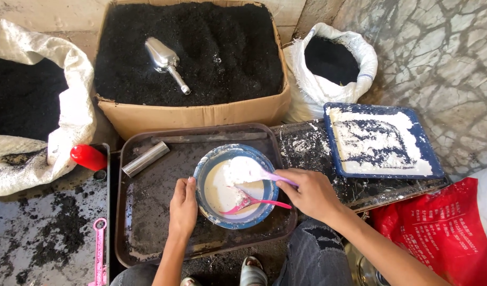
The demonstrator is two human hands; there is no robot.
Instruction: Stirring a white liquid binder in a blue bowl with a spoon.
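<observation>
A blue bowl (pixel 211 164) with white powder and pale paste sits on a dark metal tray (pixel 148 212). My left hand (pixel 183 207) grips the bowl's left rim. My right hand (pixel 309 193) holds the handle of a purple spoon (pixel 272 176) whose tip lies in the white heap. A pink spoon (pixel 254 203) rests loose in the bowl, its handle over the right rim.
A cardboard box (pixel 201 114) of black powder holds a metal scoop (pixel 166 62). White sacks of black powder stand at left (pixel 68 106) and back right (pixel 317 92). A blue tray (pixel 431 159) with white powder, a metal tube (pixel 144 158), a red cap (pixel 88 157), a red bag (pixel 439 228).
</observation>
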